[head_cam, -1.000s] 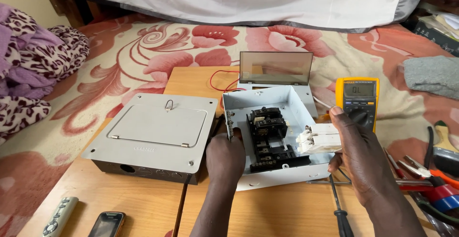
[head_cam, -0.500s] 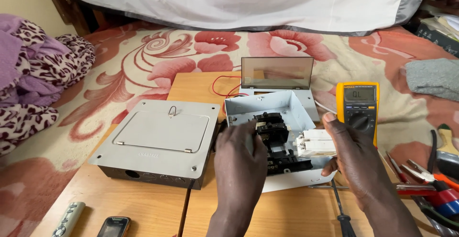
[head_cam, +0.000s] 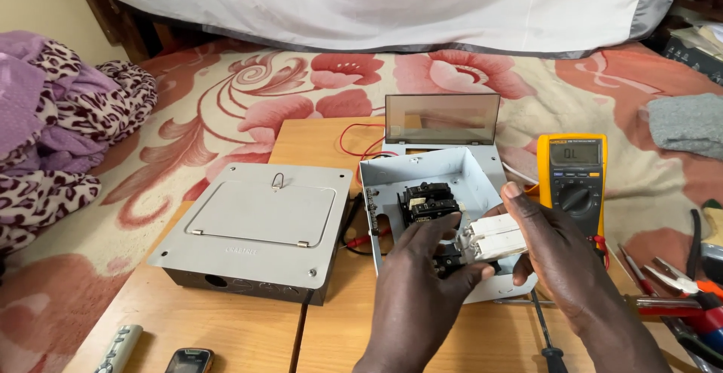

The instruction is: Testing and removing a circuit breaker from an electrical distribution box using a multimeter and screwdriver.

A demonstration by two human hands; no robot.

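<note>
White breaker module (head_cam: 493, 237) is now gripped between both hands inside the open grey enclosure (head_cam: 392, 185) on the wooden table (head_cam: 248, 328). Left hand (head_cam: 422, 283) has been brought across from the enclosure's edge, fingers closed on it; right hand (head_cam: 550, 249) is curled around its far side, suggesting seating or removal.

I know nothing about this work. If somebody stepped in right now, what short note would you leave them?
Left hand: inside the open grey box, fingers on the black breakers; what its grip closes on is hidden.
Right hand: grip closed on a white block at the box's right side.
Nearby: yellow multimeter switched on at right, closed metal box at left, pliers and screwdriver on the wooden table.
Done: box cover is open. Left: white block not yet seated or freed; which, I cannot tell.
</note>
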